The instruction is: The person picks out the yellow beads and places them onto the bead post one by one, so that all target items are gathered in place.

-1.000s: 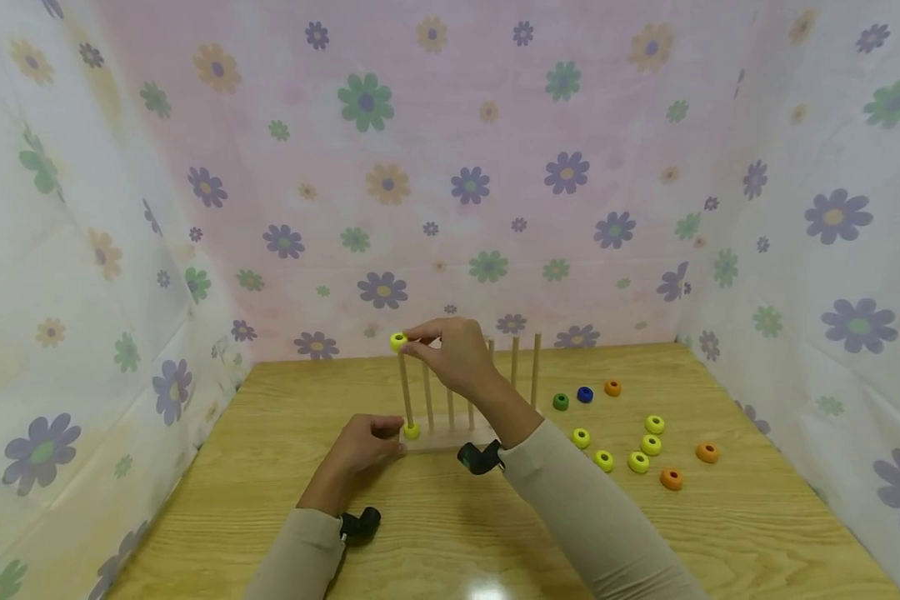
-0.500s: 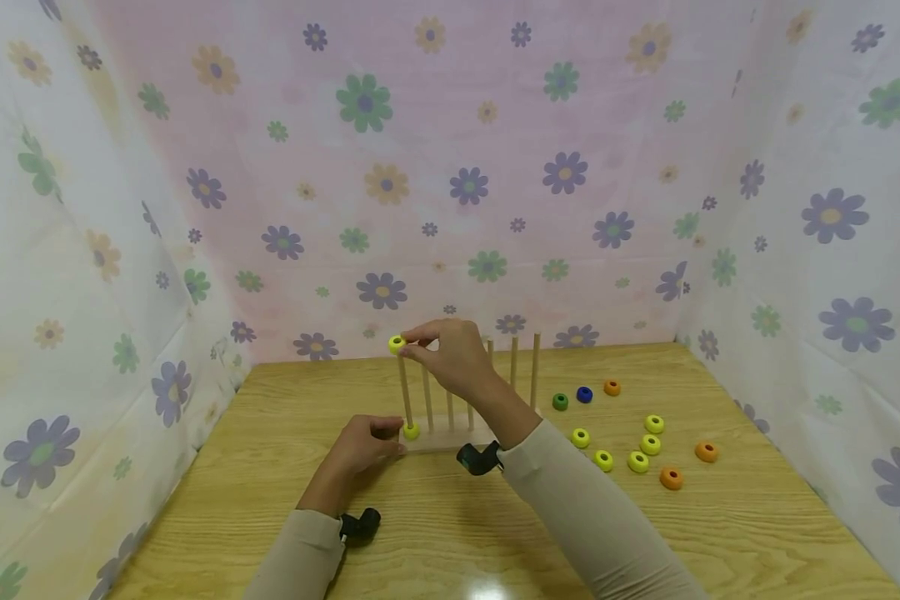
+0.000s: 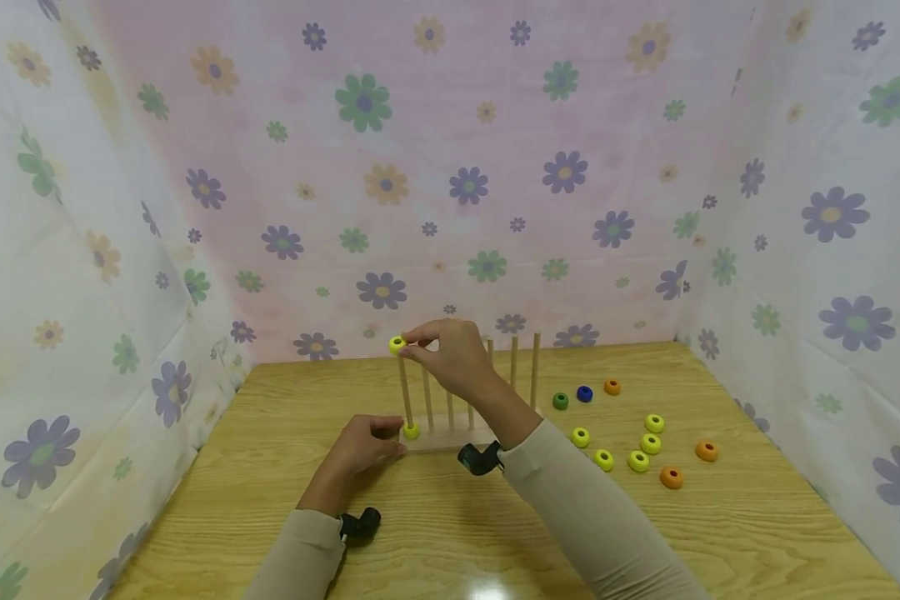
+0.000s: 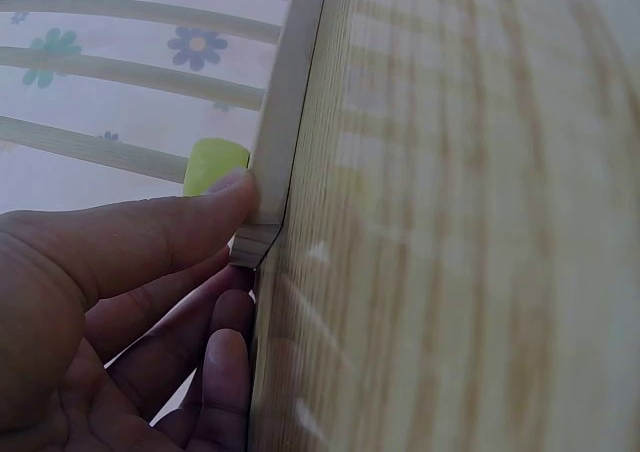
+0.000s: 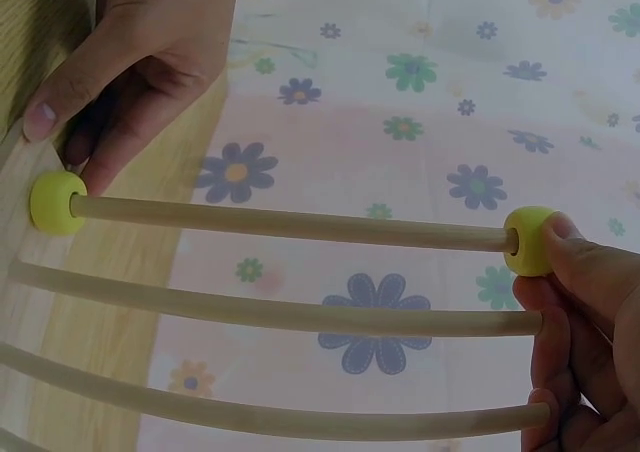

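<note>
My right hand (image 3: pixel 456 358) pinches a yellow bead (image 3: pixel 397 344) between thumb and fingers at the top of the leftmost peg. In the right wrist view the tip of that wooden peg (image 5: pixel 300 224) enters the hole of this bead (image 5: pixel 528 242). A second yellow bead (image 3: pixel 411 431) sits at the foot of the same peg, on the base (image 3: pixel 450 437) of a wooden peg stand. The left end of the base is held by my left hand (image 3: pixel 363 443); its thumb (image 4: pixel 150 237) lies on the corner, beside the lower bead (image 4: pixel 215 165). Several pegs are partly behind my right hand.
Right of the stand lie several loose yellow beads (image 3: pixel 638 462), a green bead (image 3: pixel 561 402), a blue bead (image 3: pixel 585 394) and orange beads (image 3: pixel 672 477). Flowered cloth (image 3: pixel 450 150) encloses the wooden table (image 3: pixel 435 533) at the back and sides.
The pinched bead has shifted slightly down and left at the peg's tip. My left hand stays at the base, and the loose beads have not moved.
</note>
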Action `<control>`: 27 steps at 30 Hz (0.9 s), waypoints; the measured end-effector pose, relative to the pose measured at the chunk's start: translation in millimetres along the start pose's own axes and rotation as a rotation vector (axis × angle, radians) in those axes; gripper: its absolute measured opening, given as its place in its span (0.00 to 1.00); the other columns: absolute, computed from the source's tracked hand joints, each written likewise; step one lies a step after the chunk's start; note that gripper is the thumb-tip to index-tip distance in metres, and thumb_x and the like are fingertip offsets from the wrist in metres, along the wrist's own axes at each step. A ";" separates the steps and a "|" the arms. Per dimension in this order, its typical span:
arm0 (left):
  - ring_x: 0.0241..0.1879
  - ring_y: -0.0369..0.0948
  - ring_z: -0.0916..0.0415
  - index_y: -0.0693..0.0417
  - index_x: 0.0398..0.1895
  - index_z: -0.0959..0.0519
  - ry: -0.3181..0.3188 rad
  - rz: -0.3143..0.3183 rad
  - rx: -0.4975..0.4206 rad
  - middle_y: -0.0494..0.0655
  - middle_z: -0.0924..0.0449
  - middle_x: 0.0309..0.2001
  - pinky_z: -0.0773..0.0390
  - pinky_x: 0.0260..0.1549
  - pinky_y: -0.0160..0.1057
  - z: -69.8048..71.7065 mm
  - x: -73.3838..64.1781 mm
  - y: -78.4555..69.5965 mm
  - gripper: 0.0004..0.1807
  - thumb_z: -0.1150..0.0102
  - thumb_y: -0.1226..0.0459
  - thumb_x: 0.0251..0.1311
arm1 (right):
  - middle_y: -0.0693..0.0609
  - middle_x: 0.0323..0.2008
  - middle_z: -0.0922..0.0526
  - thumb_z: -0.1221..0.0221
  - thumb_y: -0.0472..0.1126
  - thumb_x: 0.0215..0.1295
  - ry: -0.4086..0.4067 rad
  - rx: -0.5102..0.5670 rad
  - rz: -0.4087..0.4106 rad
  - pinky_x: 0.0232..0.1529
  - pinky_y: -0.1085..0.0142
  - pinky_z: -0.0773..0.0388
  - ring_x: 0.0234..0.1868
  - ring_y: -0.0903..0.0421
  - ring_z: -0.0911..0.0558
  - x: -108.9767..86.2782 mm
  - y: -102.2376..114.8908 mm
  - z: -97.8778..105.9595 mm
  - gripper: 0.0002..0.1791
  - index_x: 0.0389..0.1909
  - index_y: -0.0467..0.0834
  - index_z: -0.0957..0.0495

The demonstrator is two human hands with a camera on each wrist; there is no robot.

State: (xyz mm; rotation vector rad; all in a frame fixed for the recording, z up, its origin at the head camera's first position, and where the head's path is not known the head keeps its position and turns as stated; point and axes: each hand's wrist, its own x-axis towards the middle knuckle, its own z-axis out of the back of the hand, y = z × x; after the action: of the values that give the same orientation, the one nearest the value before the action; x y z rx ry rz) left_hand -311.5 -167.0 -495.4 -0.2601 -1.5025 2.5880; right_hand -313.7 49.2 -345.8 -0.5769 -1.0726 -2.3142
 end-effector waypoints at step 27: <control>0.63 0.52 0.21 0.55 0.60 0.15 0.002 0.001 0.008 0.52 0.16 0.60 0.22 0.63 0.54 0.1 -0.3 -0.4 0.25 0.23 0.65 0.57 | 0.55 0.41 0.08 0.27 0.45 0.63 0.004 -0.018 0.020 0.30 0.68 0.25 0.39 0.60 0.14 1.0 1.9 0.4 0.09 0.42 0.49 0.08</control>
State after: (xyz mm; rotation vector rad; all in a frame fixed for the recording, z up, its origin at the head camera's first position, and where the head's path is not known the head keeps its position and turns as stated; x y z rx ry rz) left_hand -311.2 -167.1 -495.0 -0.2623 -1.4911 2.5931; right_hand -313.3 48.2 -343.9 -0.5870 -1.0414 -2.3091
